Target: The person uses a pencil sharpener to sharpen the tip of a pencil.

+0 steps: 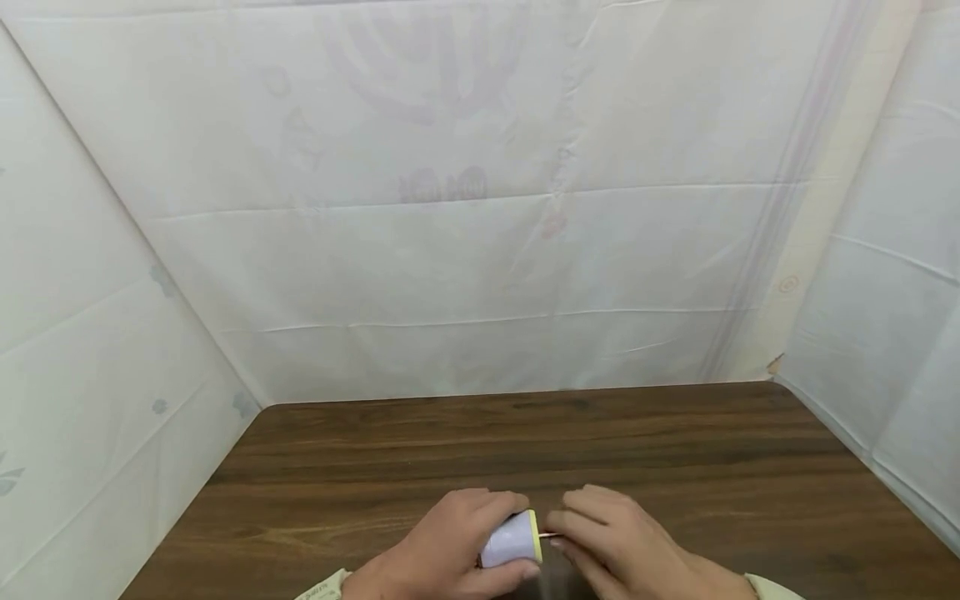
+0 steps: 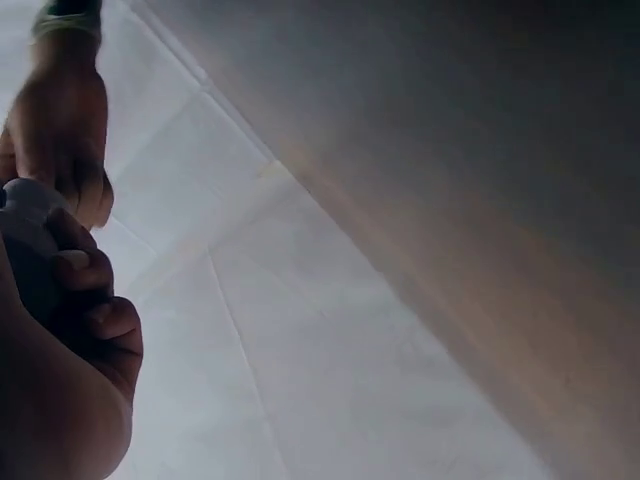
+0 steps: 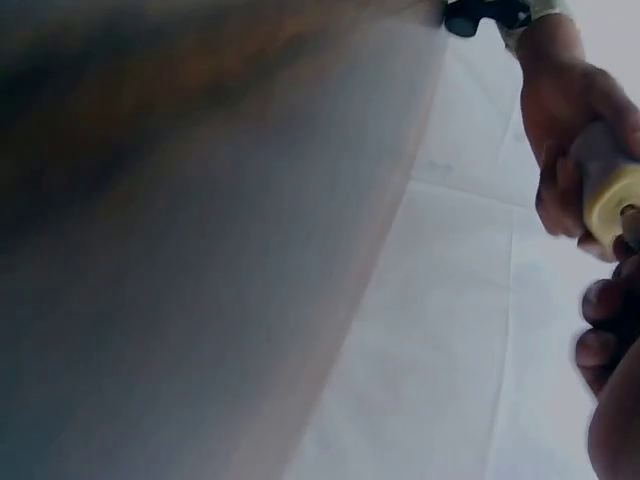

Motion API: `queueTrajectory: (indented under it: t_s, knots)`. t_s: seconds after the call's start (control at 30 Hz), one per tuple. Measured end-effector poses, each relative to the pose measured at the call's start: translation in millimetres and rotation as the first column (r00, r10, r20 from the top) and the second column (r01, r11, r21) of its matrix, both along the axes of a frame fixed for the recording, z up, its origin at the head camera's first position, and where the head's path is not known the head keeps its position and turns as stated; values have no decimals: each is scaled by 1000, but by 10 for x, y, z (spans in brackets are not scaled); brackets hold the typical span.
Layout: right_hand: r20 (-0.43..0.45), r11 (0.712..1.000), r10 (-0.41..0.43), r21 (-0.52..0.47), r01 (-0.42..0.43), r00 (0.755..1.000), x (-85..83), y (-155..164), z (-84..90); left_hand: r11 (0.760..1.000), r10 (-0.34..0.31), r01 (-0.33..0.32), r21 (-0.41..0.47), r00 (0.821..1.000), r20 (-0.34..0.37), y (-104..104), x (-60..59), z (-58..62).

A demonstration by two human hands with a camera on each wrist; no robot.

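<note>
A small lavender container (image 1: pixel 510 540) with a pale yellow rim (image 1: pixel 535 533) lies on its side in my left hand (image 1: pixel 457 546), whose fingers curl round it near the table's front edge. My right hand (image 1: pixel 600 533) is close beside the rim and pinches a thin stick (image 1: pixel 549 535) that pokes out of the container's end. In the right wrist view the yellow rim (image 3: pixel 612 205) shows at the far right with the left hand (image 3: pixel 565 110) wrapped behind it. The left wrist view shows my left fingers (image 2: pixel 95 300) round the container (image 2: pixel 28 215), dim and close.
The brown wooden table (image 1: pixel 525 450) stretches ahead of the hands. White cloth walls (image 1: pixel 465 208) close it in at the back and on both sides.
</note>
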State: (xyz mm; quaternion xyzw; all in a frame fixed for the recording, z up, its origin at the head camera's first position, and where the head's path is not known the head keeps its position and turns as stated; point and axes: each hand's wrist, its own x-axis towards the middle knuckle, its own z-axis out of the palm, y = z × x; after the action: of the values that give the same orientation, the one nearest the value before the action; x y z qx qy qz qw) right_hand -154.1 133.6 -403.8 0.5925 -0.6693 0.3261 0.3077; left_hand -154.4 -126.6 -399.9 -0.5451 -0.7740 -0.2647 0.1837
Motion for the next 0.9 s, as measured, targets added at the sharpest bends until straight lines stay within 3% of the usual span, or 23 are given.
queueTrajectory:
  t_s: [0.03,0.1,0.17,0.23,0.33,0.47,0.57,0.63,0.73,0.77,0.9]
  knots:
    - [-131,1000,-17,-6,16,991,-17,-1,38,1000,-22,21,17,998,61,-1,6,1]
    - [-342,999,-49,-31,41,938,-48,4,117,997,-72,64,52,982,175,9,17,3]
    - [-461,998,-64,-42,51,885,-67,17,180,992,-115,96,82,956,272,20,29,0]
    - [-518,998,-65,-41,52,853,-77,26,215,989,-141,114,99,932,334,28,40,-2]
    - [-540,999,-51,-41,34,840,-79,26,219,987,-153,123,100,908,390,24,62,-12]
    - [-602,998,-42,-63,5,797,-87,-6,195,986,-164,141,87,898,408,22,93,-23]
    - [-667,996,-59,-89,0,743,-105,-35,175,983,-185,160,95,898,400,29,104,-23]
    - [-681,995,-67,-97,1,729,-107,-45,160,981,-191,166,97,898,396,31,106,-20]
    - [-685,997,-54,-75,4,727,-97,-53,140,986,-169,155,68,903,394,30,109,-13]
    - [-686,997,-50,-71,1,726,-93,-58,133,988,-156,150,47,898,413,30,115,-9]
    - [-660,998,-20,-52,-19,751,-65,-73,108,989,-118,144,-26,889,443,37,138,-2]
